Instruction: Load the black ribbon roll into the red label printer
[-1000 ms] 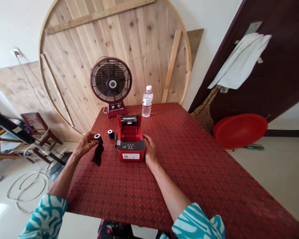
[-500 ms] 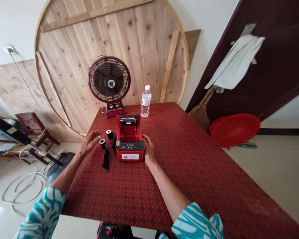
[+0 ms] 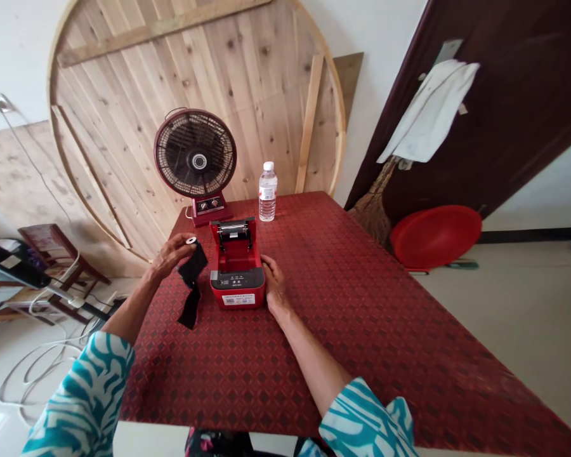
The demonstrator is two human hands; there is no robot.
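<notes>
A small red and dark grey label printer [image 3: 238, 297] stands on the table with its lid raised and its red inner bay exposed. My right hand [image 3: 276, 289] is curled against the printer's right side, gripping it there. To the printer's left, my left hand [image 3: 174, 252] pinches a black roll [image 3: 191, 240] with a white core by its upper end. Black strip hangs from this roll. Below it, another black strip [image 3: 189, 309] lies on the table; the second roll's core is hidden.
A dark red fan [image 3: 197, 155] and a clear water bottle [image 3: 267, 193] stand behind the printer on the red patterned tabletop [image 3: 361, 343]. A large round wooden board [image 3: 238, 95] leans on the wall. On the right floor rests a red basin [image 3: 435, 236], near a broom [image 3: 374, 212].
My left hand has closed on one of the black rolls and lifted it, its strip hanging down. My right hand stays at the printer's side. The view has shifted slightly to the right.
</notes>
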